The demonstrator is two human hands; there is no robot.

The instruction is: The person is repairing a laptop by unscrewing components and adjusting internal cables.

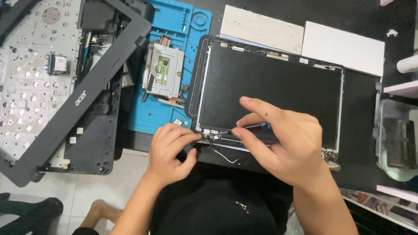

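Note:
A bare laptop screen panel (270, 82) lies flat in its lid shell on the black desk, dark side up. My right hand (278, 143) holds a thin screwdriver (226, 132) with its tip at the panel's near-left corner bracket (211, 134). My left hand (174, 152) pinches that same corner bracket with thumb and forefinger, steadying it. Thin loose wires (226, 156) trail from the corner toward me.
A dark grey screen bezel frame (87, 95) leans over the laptop's base and keyboard plate (30, 78) at the left. A blue work mat (174, 21) holds a metal drive caddy (163, 72). Two white boards (339, 45) lie behind the panel; a clear container (398, 139) stands right.

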